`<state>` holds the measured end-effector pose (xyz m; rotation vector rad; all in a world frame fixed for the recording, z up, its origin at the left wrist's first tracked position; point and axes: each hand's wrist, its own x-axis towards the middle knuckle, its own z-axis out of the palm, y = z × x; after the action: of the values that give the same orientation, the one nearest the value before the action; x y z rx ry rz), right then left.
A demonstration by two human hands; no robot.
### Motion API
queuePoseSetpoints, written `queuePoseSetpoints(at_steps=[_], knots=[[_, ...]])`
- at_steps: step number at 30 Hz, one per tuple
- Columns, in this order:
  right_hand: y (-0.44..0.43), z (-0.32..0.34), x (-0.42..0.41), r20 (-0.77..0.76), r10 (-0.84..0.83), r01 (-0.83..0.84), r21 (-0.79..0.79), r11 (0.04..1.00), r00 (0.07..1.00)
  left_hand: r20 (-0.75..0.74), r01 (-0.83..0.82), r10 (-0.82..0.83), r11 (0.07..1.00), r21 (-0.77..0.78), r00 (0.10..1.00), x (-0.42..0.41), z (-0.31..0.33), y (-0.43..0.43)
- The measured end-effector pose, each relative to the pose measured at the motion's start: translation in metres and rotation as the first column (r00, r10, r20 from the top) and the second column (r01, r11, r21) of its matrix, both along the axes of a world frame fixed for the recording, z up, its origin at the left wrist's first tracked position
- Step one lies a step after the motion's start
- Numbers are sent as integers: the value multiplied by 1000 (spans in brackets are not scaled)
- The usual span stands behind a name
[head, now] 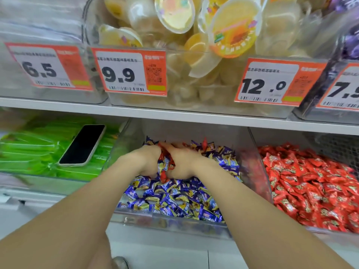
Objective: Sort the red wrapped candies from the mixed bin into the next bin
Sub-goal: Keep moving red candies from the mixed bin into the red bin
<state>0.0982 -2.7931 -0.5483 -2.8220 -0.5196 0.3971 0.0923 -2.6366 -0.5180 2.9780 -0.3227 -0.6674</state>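
Red wrapped candies [165, 159] gathered between your hands

Your left hand [148, 160] and right hand [184, 162] cup a clump of them, fingers curled in (blurred at the tips), far back in the mixed bin [171, 223]. The next bin [287, 137], to the right, holds a red heap.

Buried among purple wrapped candies [174, 195]: fingertips of left hand [148, 159] and right hand [183, 162]. Motion-blurred: grip on red wrapped candies [165, 159], count untellable. Cut by right edge: rightmost price tag [342, 88], next bin [279, 138]. Illegible: small print on tags.
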Motion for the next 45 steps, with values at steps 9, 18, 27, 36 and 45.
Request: queuePoseSetpoints(at_steps=[9, 18, 27, 36, 45], knots=[[-21, 18, -6, -74, 25, -17, 102, 995, 997, 8, -5, 6, 989, -149, 1000, 3, 3, 3], [-51, 38, -23, -29, -41, 49, 381, 923, 999, -64, 20, -36, 971, -238, 997, -1, 4, 7], [-62, 47, -36, -58, -77, 91, 328, 940, 995, -36, 118, -140, 928, -354, 990, -1, -3, 5], [-65, 60, -47, -255, -184, 295, 518, 803, 949, -55, 14, -48, 866, -500, 997, -16, 22, -2], [-62, 62, -47, -377, -404, 552, 564, 614, 834, -51, -78, 59, 768, -635, 997, -20, 32, 3]])
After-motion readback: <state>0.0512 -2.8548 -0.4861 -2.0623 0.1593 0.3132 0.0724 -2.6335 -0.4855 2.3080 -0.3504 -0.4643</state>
